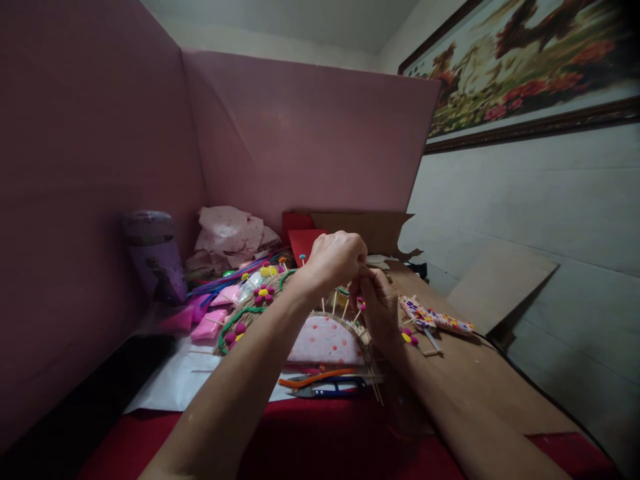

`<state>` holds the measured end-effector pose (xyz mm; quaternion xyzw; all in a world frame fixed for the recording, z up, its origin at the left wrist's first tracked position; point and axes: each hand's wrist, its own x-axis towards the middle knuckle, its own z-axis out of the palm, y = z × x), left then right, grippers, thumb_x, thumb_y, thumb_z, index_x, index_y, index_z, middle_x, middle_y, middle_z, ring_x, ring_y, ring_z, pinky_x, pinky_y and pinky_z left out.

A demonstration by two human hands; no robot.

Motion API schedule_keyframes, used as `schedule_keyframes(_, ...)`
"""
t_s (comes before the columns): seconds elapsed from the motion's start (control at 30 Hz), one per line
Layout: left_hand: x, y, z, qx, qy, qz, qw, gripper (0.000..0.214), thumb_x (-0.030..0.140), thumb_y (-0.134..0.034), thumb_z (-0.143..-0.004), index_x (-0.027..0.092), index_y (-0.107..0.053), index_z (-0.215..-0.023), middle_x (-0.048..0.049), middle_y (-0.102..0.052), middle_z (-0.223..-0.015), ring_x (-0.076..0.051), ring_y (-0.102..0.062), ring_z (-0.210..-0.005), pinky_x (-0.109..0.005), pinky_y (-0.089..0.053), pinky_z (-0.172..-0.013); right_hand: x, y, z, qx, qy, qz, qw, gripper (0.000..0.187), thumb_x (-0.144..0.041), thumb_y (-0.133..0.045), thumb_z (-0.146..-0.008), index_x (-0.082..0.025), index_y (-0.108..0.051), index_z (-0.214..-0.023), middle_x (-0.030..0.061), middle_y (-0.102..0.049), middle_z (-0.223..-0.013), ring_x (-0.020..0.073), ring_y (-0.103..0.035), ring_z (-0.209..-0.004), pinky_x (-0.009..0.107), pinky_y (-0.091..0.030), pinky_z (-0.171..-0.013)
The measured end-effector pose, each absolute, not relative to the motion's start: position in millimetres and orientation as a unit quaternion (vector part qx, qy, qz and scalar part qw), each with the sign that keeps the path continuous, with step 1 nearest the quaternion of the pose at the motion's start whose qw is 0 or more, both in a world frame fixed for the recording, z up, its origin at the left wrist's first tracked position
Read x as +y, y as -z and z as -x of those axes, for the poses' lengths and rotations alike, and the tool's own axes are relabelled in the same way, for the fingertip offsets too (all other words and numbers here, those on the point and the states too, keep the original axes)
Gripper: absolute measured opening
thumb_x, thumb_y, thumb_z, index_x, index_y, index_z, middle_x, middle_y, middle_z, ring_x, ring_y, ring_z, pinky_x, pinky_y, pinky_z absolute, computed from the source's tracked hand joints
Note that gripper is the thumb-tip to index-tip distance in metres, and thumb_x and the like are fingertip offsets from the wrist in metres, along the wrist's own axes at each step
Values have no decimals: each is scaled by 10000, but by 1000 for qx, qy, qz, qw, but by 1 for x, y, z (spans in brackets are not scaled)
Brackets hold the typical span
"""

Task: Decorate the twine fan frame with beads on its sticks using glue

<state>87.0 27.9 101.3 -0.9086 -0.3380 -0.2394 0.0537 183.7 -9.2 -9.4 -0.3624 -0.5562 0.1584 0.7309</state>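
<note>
My left hand (337, 257) is closed over the back part of a twine-wrapped arch (287, 303). Its fingertips meet those of my right hand (379, 300), which is pinched shut just below. Whatever they hold between them is hidden. Small clay flowers with magenta petals and yellow centres, such as this flower (263, 293), sit on the arch, with a wavy green strip (235, 323) beside them. Thin wooden sticks (345, 308) poke out around its inner edge. Inside the curve lies a white pad with red dots (325, 341).
In front lie blue-handled snips (330, 387) and an orange strip (315, 379). A flower-patterned glue gun (430, 317) rests on cardboard (480, 373) at right. Pink packets (210, 325), crumpled dotted cloth (233, 230) and a purple tumbler (156, 260) stand left. Pink panels rise behind.
</note>
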Motion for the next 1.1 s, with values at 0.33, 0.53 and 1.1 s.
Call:
schedule_keyframes(0.33, 24, -103, -88, -350, 224, 907, 64, 153, 304, -603, -685, 231, -705, -773, -59, -659, -744, -199, -594, -734, -320, -418, -670, -11, 10, -186, -582, -127, 392, 700, 266, -354, -407, -891, -201, -470, -682, -53, -432, -567, 77, -392, -481, 207, -329, -453)
schedule_keyframes(0.53, 23, -105, -85, -337, 249, 905, 79, 185, 280, -523, -742, 211, -691, -772, -62, -647, -732, -183, -583, -709, -304, -410, -643, -6, 13, -188, -536, -160, 384, 735, 203, -359, -441, -864, -202, -466, -737, -62, -440, -571, 64, -381, -445, 184, -302, -392)
schedule_keyframes(1.1, -2, -108, -88, -280, 179, 938, 99, 183, 213, -462, -764, 163, -639, -772, -74, -637, -746, -166, -577, -691, -265, -401, -588, 14, 18, -212, -458, 34, 463, 758, 212, -390, -503, -818, -195, -445, -758, -42, -452, -614, 108, -437, -539, 229, -368, -522)
